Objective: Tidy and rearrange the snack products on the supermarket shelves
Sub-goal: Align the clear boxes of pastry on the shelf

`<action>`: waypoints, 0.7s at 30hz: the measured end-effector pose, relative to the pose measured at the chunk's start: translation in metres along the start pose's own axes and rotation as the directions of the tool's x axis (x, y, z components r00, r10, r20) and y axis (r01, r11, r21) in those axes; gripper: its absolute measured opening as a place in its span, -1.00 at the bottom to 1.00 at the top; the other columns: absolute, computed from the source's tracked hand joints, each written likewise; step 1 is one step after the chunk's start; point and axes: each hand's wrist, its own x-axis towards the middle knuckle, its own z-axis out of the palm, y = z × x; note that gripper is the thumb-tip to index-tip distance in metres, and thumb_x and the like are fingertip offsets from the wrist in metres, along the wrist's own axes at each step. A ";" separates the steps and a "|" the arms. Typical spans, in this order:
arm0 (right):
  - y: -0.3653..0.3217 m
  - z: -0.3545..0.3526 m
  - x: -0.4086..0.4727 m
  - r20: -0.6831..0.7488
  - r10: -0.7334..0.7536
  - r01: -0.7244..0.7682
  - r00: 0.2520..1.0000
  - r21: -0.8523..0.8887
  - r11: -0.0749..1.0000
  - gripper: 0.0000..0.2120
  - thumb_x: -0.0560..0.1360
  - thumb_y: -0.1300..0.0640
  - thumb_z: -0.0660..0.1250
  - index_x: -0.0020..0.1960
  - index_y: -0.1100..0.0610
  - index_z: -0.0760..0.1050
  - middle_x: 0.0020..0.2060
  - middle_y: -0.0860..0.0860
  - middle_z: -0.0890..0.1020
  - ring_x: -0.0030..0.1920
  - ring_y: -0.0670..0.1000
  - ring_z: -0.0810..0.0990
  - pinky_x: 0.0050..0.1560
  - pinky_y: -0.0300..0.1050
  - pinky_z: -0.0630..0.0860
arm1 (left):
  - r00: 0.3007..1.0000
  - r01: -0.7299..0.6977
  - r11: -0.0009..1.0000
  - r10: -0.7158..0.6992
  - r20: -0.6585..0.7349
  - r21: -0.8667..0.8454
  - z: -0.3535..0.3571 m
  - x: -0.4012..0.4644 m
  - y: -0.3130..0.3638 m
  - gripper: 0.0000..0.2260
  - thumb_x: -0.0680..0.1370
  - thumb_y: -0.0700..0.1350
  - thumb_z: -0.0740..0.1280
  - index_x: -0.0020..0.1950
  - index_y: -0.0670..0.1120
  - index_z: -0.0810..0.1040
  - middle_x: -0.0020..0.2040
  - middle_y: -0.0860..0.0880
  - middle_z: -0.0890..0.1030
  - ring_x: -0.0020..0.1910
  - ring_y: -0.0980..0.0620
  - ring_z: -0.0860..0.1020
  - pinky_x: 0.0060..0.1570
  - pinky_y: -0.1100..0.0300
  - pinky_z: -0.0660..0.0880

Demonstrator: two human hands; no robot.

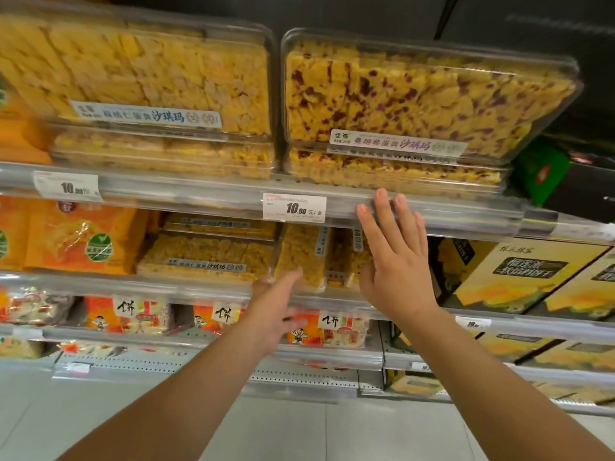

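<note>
Clear plastic boxes of yellow sachima fill the shelves. On the top shelf a plain yellow stack (159, 94) stands at the left and a red-flecked stack (416, 104) at the right. On the shelf below, flat boxes (206, 254) lie beside boxes standing on edge (304, 254). My right hand (394, 257) is raised with straight fingers, its fingertips at the top shelf's front rail (199, 197). My left hand (279, 311) reaches with straight fingers to the base of the upright boxes and holds nothing.
Orange snack bags (80, 237) sit left on the middle shelf, black and yellow cartons (519, 274) at the right. Rice cracker packs (133, 314) line the lower shelf. Price tags (294, 207) hang on the rail. A green pack (540, 171) sits far right.
</note>
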 end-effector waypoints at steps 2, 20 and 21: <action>0.001 0.001 0.000 -0.004 -0.007 0.007 1.000 -0.008 1.000 -0.27 0.40 0.34 0.22 0.54 0.13 0.14 0.53 0.14 0.13 0.55 0.18 0.02 0.53 0.15 -0.07 | 0.999 0.029 0.992 -0.032 -0.017 -0.125 0.006 0.009 0.011 -0.31 0.43 0.08 0.48 0.49 0.08 0.26 0.33 -0.18 0.46 0.06 -0.19 0.59 -0.11 -0.04 0.64; 0.003 0.017 -0.003 -0.041 -0.011 0.010 0.999 -0.020 1.000 -0.22 0.37 0.31 0.29 0.54 0.15 0.12 0.54 0.10 0.08 0.55 0.17 -0.07 0.52 0.19 -0.14 | 0.959 -0.087 0.993 0.061 -0.277 -0.081 -0.023 0.027 0.022 -0.72 0.52 -0.23 0.42 0.16 -0.15 0.40 -0.02 -0.21 0.61 -0.13 -0.14 0.67 -0.19 0.05 0.66; 0.000 0.016 -0.006 -0.031 -0.003 0.003 1.000 0.015 1.000 -0.23 0.37 0.32 0.29 0.54 0.16 0.12 0.54 0.12 0.07 0.55 0.20 -0.07 0.51 0.23 -0.14 | 0.951 -0.114 0.992 0.095 -0.293 -0.049 -0.032 0.024 0.024 -0.71 0.52 -0.23 0.43 0.15 -0.16 0.40 -0.06 -0.21 0.61 -0.18 -0.12 0.67 -0.27 0.08 0.65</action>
